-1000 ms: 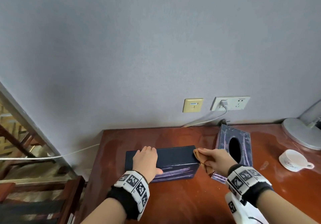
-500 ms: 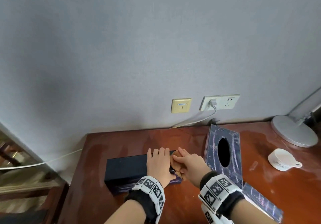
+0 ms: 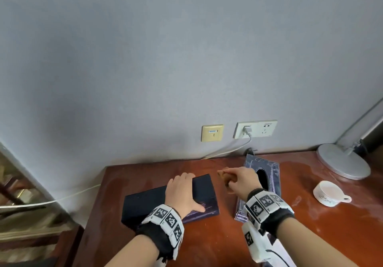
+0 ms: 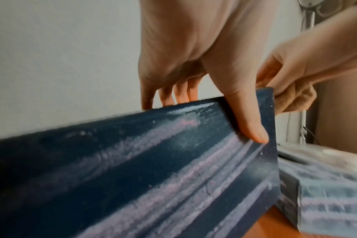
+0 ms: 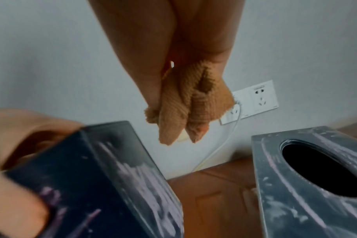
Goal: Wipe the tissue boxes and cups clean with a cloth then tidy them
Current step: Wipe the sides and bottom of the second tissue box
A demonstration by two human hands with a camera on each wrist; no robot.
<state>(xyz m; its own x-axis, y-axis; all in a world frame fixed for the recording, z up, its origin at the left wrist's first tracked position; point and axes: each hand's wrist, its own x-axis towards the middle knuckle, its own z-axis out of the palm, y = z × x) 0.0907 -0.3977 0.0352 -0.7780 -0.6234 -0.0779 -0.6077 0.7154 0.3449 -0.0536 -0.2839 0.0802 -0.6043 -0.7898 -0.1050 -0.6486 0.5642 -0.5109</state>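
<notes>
Dark tissue box [image 3: 170, 199] lies on its side on the left part of the reddish bench [image 3: 228, 244], pale streaks along its near face. Left hand [image 3: 182, 192] lies across the top, fingers [image 4: 167, 95] hooked over the far edge and thumb pressed on the near face — clamped on the box.

Right hand [image 3: 238, 180] hovers just right of the box's right end, above the bench. Its fingers are curled tight round a bunched tan cloth [image 5: 185, 104]; cloth hangs below the hand, just beside the box's upper right corner — cannot tell whether it touches.

Second tissue box [image 3: 265, 181] with an oval opening up top sits to the right of that hand, smeared with pale streaks. White cup [image 3: 329, 193] further right, well apart from the boxes. Round lamp base [image 3: 342, 163] at the far right. Wall socket [image 3: 255, 129] with a plugged cable on the far wall.
</notes>
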